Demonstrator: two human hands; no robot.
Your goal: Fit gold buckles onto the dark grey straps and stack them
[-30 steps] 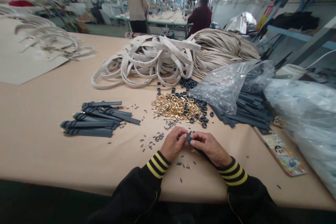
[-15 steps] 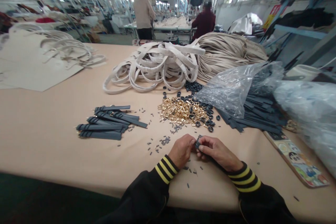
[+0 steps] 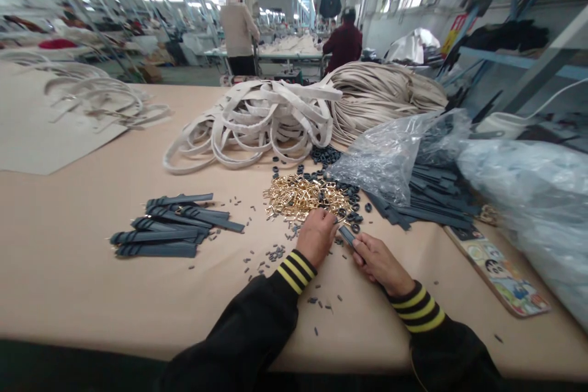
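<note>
My right hand (image 3: pixel 382 262) holds a dark grey strap (image 3: pixel 347 234) between thumb and fingers, its flat end pointing up and left. Just left of that end is my left hand (image 3: pixel 316 237), its fingers closed together at the near edge of a pile of gold buckles (image 3: pixel 301 195). What the left fingertips pinch, if anything, I cannot make out. Small dark strap loops (image 3: pixel 355 218) lie along the right side of the buckles. Short grey bits (image 3: pixel 277 252) are scattered on the table around and below my left hand.
Dark straps with buckles (image 3: pixel 158 237) lie stacked at left. Behind the buckles are coiled pale straps (image 3: pixel 275 116) and a pale strap bundle (image 3: pixel 386 95). At right sit a clear plastic bag (image 3: pixel 383 153), loose dark strips (image 3: pixel 436 199) and a phone in a cartoon case (image 3: pixel 498 272). Two people stand far back.
My left hand has parted from the strap and moved up towards the buckles. The right hand keeps the strap, whose end now shows more. The view has shifted slightly right.
</note>
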